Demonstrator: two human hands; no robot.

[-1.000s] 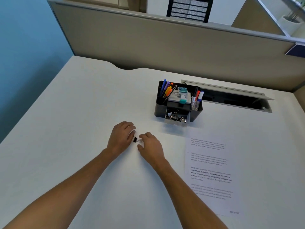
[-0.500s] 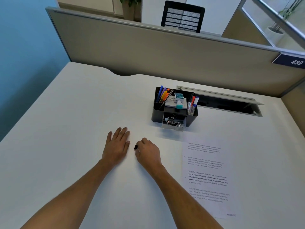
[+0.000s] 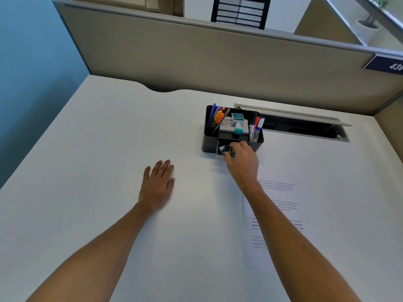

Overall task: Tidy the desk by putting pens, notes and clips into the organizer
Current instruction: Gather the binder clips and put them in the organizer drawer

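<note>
The right hand (image 3: pixel 241 159) is reaching into the open drawer (image 3: pixel 220 149) of the black organizer (image 3: pixel 209 138), fingers curled over binder clips (image 3: pixel 229 151); whether it is pinching one, I cannot tell. The left hand (image 3: pixel 158 185) is lying flat, fingers apart, on the counter (image 3: pixel 98 160). Pens (image 3: pixel 217 115) are standing inside. A printed sheet (image 3: pixel 281 214) is waiting, seemingly the last job.

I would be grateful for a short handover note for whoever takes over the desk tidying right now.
Left hand: flat on the desk, holding nothing.
Right hand: at the organizer drawer, fingers curled at the binder clips; I cannot tell whether it still holds one.
Done: pens and markers stand in the organizer.
Left: printed sheet still on the desk; drawer open.
</note>
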